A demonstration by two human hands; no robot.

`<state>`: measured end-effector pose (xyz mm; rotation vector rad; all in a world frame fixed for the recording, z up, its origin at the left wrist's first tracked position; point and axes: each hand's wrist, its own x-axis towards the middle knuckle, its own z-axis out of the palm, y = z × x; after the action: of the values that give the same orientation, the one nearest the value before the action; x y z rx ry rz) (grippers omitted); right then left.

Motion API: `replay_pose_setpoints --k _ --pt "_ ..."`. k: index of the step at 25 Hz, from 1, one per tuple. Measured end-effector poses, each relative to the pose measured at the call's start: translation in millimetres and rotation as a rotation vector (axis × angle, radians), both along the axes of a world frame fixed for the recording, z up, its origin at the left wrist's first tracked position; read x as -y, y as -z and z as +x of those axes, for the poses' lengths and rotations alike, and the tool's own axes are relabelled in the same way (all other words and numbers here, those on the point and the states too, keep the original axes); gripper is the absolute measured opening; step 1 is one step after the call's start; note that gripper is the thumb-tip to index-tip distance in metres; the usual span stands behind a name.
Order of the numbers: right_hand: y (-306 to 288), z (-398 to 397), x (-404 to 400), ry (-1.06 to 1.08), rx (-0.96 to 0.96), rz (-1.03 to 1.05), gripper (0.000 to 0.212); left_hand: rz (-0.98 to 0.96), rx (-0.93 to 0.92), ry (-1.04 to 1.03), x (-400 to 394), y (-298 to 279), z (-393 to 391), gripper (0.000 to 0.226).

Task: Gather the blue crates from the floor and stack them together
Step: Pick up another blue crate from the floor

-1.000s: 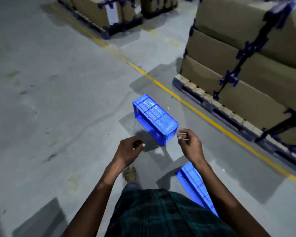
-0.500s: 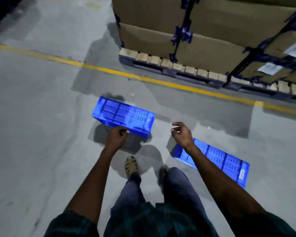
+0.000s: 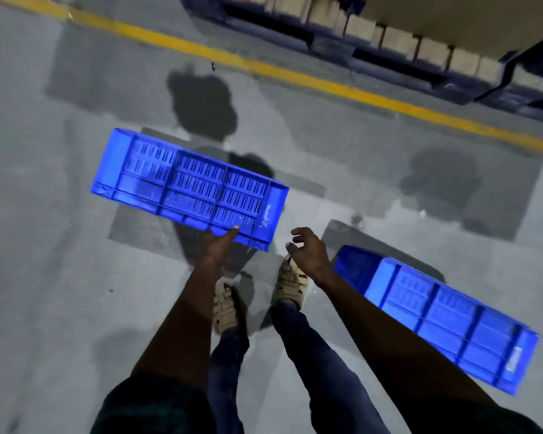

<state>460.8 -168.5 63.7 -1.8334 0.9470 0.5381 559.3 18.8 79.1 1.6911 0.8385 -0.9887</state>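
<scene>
A blue slotted crate (image 3: 188, 186) hangs above the floor, its ribbed side facing me, and casts a shadow below. My left hand (image 3: 221, 245) grips its near lower rim, thumb over the edge. My right hand (image 3: 307, 249) hovers just right of that crate with fingers loosely curled and nothing in it. A second blue crate (image 3: 436, 311) lies on the concrete floor to the right, behind my right forearm.
A yellow floor line (image 3: 263, 68) runs across ahead. Beyond it stands a blue pallet (image 3: 389, 54) loaded with cardboard boxes. Grey concrete floor (image 3: 44, 277) stretches to the left. My sandalled feet (image 3: 257, 296) stand between the two crates.
My view has tilted down and closer. The crate in my left hand has come nearer and higher. My right hand has stayed beside it, holding nothing.
</scene>
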Motion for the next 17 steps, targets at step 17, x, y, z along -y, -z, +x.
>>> replay_pose_setpoints --k 17 --pt "92 16 -12 -0.05 0.047 0.126 0.081 0.153 0.218 -0.383 96 62 73 0.035"
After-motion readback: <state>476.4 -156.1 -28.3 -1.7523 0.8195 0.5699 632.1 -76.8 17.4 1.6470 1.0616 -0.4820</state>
